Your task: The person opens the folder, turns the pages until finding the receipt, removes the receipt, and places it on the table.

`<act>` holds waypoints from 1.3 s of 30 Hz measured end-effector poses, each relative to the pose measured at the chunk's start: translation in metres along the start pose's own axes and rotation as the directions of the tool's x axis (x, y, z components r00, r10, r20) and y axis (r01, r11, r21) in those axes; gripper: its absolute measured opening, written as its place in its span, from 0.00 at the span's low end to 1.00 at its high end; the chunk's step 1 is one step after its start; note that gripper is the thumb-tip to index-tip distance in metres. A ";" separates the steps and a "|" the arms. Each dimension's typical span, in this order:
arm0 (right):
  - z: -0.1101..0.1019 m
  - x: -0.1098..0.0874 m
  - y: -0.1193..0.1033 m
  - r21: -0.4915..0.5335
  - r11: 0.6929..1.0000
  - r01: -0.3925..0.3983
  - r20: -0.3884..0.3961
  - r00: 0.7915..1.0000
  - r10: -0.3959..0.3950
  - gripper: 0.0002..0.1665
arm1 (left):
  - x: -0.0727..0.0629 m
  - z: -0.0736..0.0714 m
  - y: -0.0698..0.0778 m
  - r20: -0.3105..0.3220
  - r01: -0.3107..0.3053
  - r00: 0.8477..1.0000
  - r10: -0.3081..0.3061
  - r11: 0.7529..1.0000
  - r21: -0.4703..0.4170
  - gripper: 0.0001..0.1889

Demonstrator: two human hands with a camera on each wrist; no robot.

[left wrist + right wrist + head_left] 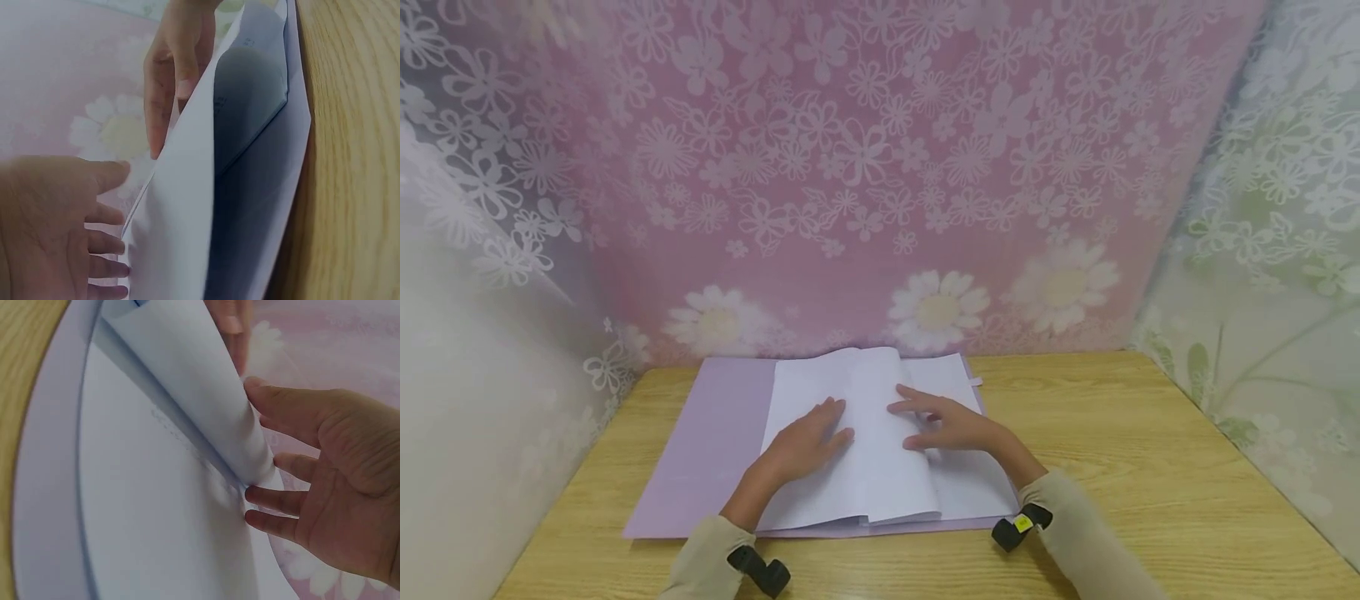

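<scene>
A lilac folder (715, 442) lies spread on the wooden table, with white sheets of paper (883, 467) on it. The upper sheets bulge in the middle and curl over toward the right, above a flatter sheet (144, 506) with faint print. My left hand (808, 442) rests on the left part of the paper, fingers stretched out. On the other side, my right hand (951, 423) is spread, its fingertips (253, 494) right at the curled sheets. In the left wrist view the lifted paper (181, 169) arches, leaving a dark gap under it.
The wooden table (1097, 442) extends to both sides of the folder. A flowered pink backdrop (850, 208) stands right behind it, with pale flowered panels at left and right. A small tab (976, 382) sticks out at the folder's right edge. Both sleeves carry black wrist devices (760, 571).
</scene>
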State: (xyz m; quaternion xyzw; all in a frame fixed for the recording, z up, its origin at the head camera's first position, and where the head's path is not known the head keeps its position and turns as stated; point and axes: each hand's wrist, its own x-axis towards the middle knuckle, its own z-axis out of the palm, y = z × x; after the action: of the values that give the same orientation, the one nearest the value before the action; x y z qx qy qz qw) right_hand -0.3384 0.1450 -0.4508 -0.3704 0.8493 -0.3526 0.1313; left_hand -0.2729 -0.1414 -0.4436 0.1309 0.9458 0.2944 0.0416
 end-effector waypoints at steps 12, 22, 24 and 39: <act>0.013 0.004 -0.016 -0.039 0.999 0.005 -0.080 0.997 -0.008 0.38 | -0.002 0.005 0.015 0.039 -0.110 0.993 0.111 0.993 -0.046 0.38; 0.017 0.004 -0.031 -0.005 0.998 0.056 -0.087 0.995 -0.056 0.37 | -0.002 0.005 0.015 0.021 -0.075 0.997 0.075 0.997 -0.032 0.38; 0.017 0.003 -0.035 -0.002 0.998 0.062 -0.079 0.995 -0.062 0.37 | -0.002 0.004 0.015 0.019 -0.074 0.997 0.075 0.997 -0.034 0.38; 0.020 0.003 -0.047 -0.002 0.995 0.096 -0.044 0.994 -0.096 0.38 | -0.001 -0.001 0.009 0.033 -0.080 0.996 0.081 0.997 -0.018 0.38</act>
State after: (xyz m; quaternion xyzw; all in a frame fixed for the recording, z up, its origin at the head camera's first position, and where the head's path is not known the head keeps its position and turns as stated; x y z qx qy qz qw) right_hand -0.3057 0.1104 -0.4325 -0.4029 0.8331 -0.3668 0.0955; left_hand -0.2700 -0.1354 -0.4374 0.1734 0.9364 0.3016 0.0468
